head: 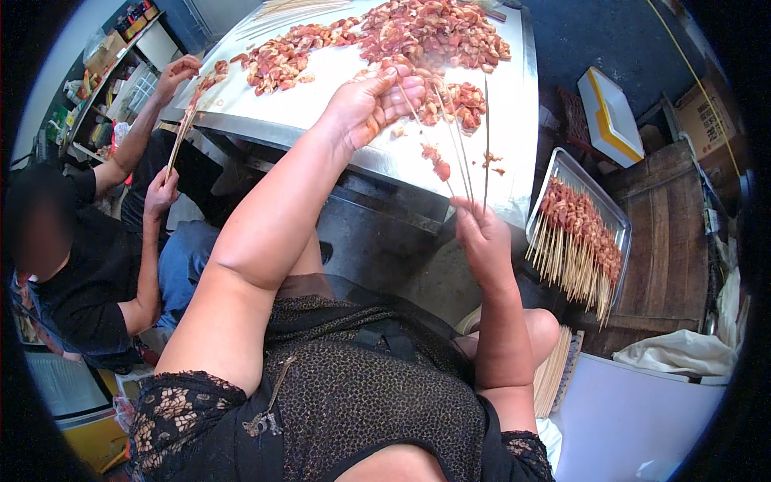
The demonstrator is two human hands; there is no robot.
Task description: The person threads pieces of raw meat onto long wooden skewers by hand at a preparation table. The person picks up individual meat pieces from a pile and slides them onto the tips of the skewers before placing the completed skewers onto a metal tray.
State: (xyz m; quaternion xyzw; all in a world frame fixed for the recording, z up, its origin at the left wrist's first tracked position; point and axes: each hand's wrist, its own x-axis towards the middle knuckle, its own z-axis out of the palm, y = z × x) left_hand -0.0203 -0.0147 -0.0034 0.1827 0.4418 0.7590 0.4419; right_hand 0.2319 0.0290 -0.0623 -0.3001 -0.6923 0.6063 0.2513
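My right hand [483,238] grips several thin skewers [464,159] by their lower ends, fanned out over the table's front edge. One skewer carries a few pieces of raw meat [441,170] partway along; the others look bare. My left hand [376,108] is palm up by the tip of the meat-bearing skewer, its lower fingers loosely extended. Meat lies right behind its thumb, and I cannot tell whether the thumb pinches a piece. A large heap of cut raw meat [430,33] covers the far part of the metal-edged table [337,75].
To the left sits a co-worker [78,265] holding a bundle of skewers with meat near the top. A metal tray [557,165] of loaded skewers rests on a wooden board [659,241] at right. Bare skewers [551,373] lie below it. Loose sticks [292,15] lie at the table's back.
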